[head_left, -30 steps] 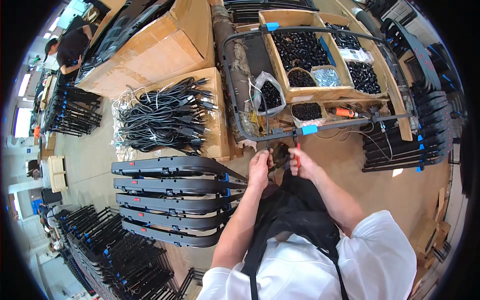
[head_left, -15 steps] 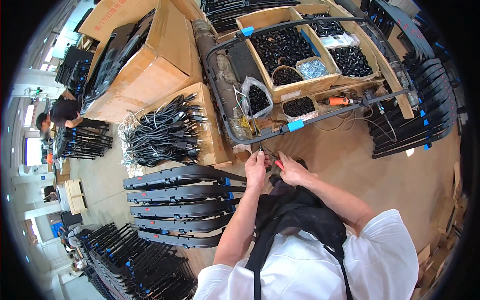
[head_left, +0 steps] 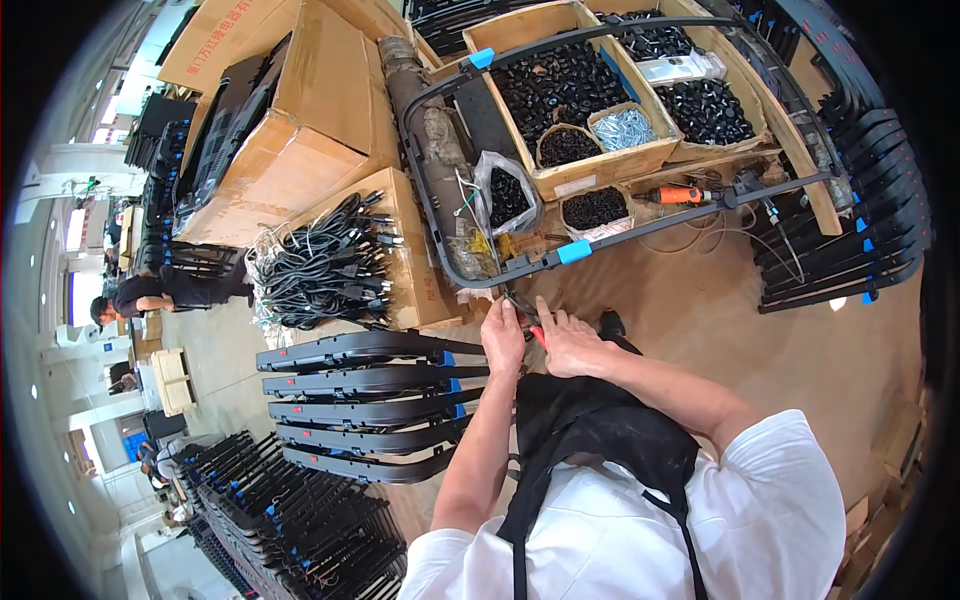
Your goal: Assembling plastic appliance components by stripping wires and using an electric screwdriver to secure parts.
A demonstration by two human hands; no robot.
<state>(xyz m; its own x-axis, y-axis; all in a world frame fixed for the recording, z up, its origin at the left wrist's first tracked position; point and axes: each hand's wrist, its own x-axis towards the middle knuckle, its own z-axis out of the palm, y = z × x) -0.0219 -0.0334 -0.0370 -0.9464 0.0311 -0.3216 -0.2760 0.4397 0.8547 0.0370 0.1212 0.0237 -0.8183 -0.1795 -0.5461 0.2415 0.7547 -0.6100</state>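
A dark tubular frame (head_left: 650, 230) with blue tape (head_left: 574, 251) on its bars lies across the bench in front of me. My left hand (head_left: 503, 338) is closed just below the frame's near-left corner, its thumb and fingers pinched on something small. What it grips is too small to tell. Close beside it, my right hand (head_left: 575, 348) has red-handled pliers (head_left: 538, 334) under its palm, with the dark jaws pointing toward the left fingertips. One right finger stretches forward; the others are partly hidden. Thin pale wires (head_left: 467, 195) hang down at the frame's left end.
Wooden bins (head_left: 565, 180) of black parts and screws stand inside the frame's outline, near an orange power tool (head_left: 680, 195). Bundled black cables (head_left: 325, 265) lie on a carton at left. Black curved frames (head_left: 365, 380) are stacked by my left forearm. A co-worker (head_left: 150, 295) is far left.
My hands have drawn closer together, and a right finger now extends forward. The pliers have shifted toward the left fingers. At far left, the co-worker has changed posture. The whole view has shifted slightly.
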